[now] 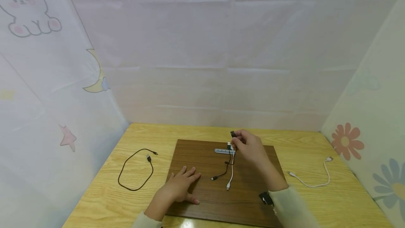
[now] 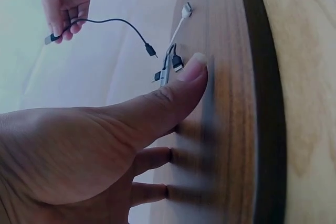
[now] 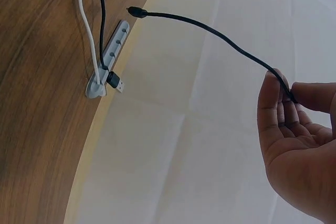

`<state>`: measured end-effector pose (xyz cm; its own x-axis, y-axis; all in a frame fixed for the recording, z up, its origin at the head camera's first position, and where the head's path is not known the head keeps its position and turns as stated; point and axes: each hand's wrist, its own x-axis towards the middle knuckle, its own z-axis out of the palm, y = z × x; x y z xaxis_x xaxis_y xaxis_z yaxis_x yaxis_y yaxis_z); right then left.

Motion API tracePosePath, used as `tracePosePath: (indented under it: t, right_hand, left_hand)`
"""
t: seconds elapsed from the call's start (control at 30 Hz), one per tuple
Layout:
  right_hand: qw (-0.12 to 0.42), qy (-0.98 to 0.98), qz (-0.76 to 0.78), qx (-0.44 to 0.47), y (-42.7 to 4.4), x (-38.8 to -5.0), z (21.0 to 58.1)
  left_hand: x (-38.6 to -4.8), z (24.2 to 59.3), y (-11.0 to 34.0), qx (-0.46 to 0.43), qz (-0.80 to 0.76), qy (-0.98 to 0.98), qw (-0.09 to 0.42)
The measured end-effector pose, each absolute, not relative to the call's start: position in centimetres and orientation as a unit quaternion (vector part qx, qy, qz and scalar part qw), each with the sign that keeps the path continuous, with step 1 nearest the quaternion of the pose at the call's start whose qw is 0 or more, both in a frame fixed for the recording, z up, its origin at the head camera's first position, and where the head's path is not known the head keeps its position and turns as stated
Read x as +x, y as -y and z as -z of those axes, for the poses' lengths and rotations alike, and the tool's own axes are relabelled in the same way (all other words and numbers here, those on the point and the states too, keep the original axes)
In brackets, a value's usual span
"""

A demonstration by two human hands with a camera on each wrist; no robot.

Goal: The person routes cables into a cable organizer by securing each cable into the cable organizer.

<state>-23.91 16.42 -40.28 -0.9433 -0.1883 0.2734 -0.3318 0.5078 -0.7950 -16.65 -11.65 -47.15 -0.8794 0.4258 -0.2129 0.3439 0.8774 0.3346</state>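
My right hand (image 1: 251, 149) pinches a short black cable (image 3: 220, 35) near its USB plug (image 1: 233, 134), raised above the board's back part; the other end hangs free. Below it a grey-blue cable clip strip (image 3: 113, 51) lies on the brown board (image 1: 202, 200). One white cable (image 3: 87, 22) and one black cable (image 3: 102, 14) sit in slots at one end of the strip, their other ends (image 1: 228, 186) reaching forward over the board. My left hand (image 1: 180, 187) rests on the board's left part, fingers spread, as the left wrist view (image 2: 152, 114) also shows.
A long black cable (image 1: 119, 175) lies looped on the yellow wood table (image 1: 104, 200) left of the board. To the right of the board lies a white cable (image 1: 328, 177). Patterned sheets (image 1: 190, 45) stand behind and at both sides.
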Motion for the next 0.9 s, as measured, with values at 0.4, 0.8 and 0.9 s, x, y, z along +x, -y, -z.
tracePosePath:
  t: [0.4,0.8,0.9]
  right_hand:
    - [0.055,0.846,-0.506,0.157,-14.9,-24.0,40.7]
    - [0.029,0.832,-0.536,0.142,-14.0,-24.7,41.4]
    - [0.019,0.83,-0.541,0.135,-14.0,-25.0,41.8]
  left_hand:
    - [-18.9,47.0,9.0,0.206,-0.193,-0.958,0.055]
    - [-22.1,46.2,4.2,0.259,-0.332,-0.907,0.034]
    - [-22.5,46.5,3.7,0.262,-0.341,-0.902,0.041]
